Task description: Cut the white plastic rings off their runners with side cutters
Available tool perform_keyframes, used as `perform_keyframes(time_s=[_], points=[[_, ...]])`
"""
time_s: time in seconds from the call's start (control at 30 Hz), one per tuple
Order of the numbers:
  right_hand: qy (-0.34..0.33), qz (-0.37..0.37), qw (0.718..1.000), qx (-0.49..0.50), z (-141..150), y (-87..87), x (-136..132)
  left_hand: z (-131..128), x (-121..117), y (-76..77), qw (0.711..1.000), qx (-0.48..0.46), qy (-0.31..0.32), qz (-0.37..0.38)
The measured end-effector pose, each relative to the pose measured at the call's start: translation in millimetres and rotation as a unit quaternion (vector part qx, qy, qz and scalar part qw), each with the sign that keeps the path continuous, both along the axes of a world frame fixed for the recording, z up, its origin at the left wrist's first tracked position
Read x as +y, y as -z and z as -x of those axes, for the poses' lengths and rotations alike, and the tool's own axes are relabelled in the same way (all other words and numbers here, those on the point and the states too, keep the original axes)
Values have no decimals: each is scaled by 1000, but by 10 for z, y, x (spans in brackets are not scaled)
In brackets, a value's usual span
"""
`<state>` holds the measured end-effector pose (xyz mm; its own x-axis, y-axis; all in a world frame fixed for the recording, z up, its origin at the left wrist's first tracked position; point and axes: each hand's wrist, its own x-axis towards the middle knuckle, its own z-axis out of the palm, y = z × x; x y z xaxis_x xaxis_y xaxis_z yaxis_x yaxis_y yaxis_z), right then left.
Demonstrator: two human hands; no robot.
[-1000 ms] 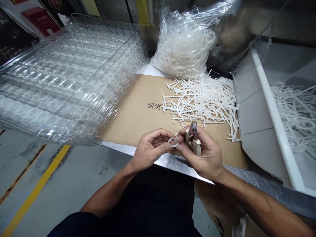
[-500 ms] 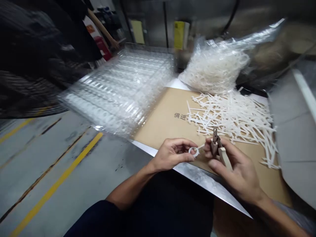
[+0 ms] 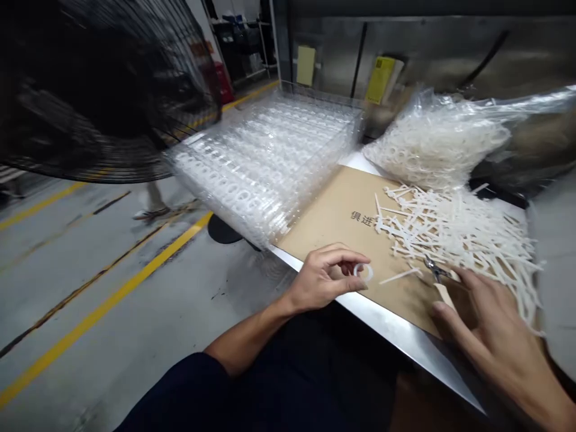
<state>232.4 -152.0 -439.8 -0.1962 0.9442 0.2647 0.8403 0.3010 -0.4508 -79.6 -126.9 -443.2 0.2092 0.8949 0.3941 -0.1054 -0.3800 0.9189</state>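
Observation:
A small white plastic ring (image 3: 363, 273) is pinched between the thumb and fingers of my left hand (image 3: 327, 273), above the near edge of the cardboard. My right hand (image 3: 492, 318) holds a pair of side-cutting pliers (image 3: 443, 282) with light handles, low over the cardboard, its metal jaws pointing away from me. Just left of the jaws, a thin white plastic stick (image 3: 399, 276) lies apart from the ring. Beyond the pliers spreads a heap of similar white plastic sticks (image 3: 463, 234).
Brown cardboard (image 3: 326, 207) covers the table. Clear plastic trays (image 3: 270, 156) of white rings stand at the far left. A clear bag (image 3: 441, 144) of rings sits behind the heap. A large black fan (image 3: 103, 90) stands left; a foot (image 3: 153, 201) shows beneath it.
My view has swung left. My right hand has moved away from the ring, lower and to the right with the pliers. The stick beside the ring now lies loose on the cardboard.

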Motion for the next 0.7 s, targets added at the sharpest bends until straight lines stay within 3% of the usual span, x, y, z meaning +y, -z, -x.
perform_keyframes(time_s=[0.1,0.17,0.27,0.4,0.7], points=[[15,-57,994,-96,44,25,-198,-7,-81,-4,1000,-5,8,-14],[16,-106,989,-106,171,24,-335,-40,-133,9,999,-25,32,-4],[-57,-157,986,-21,464,11,-512,-122,-212,25,996,-59,72,17],[-141,-153,974,89,772,39,-654,-226,-308,14,989,-91,105,46],[-155,-161,961,162,879,194,-664,-272,-407,34,980,-113,132,95]])
